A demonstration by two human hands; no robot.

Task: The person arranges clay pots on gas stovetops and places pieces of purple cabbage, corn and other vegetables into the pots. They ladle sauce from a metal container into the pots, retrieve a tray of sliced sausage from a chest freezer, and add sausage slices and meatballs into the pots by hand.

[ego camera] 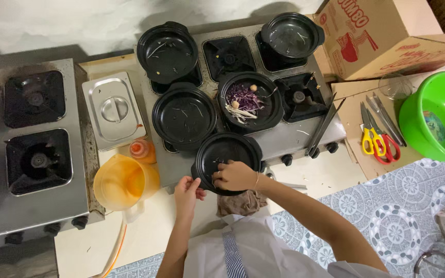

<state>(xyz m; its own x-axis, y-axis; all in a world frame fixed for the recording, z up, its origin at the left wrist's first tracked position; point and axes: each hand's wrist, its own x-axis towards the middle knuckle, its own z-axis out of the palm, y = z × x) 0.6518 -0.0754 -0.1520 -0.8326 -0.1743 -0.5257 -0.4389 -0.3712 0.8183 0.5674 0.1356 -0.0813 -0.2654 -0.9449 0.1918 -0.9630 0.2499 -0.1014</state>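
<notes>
from the head view, the left hand (187, 191) has its grip closed on the near rim of a black clay pot (226, 160) at the stove's (284, 138) front edge, while the right hand (235, 175), fingers curled narrow, rests inside it, an orange jug (122, 183) just left.

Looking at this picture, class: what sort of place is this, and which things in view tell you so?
Probably a commercial or food-stall kitchen. A multi-burner gas stove carries several black clay pots, one holding purple cabbage, beside a lidded steel container. The left hand and right hand grip the nearest pot.
</notes>
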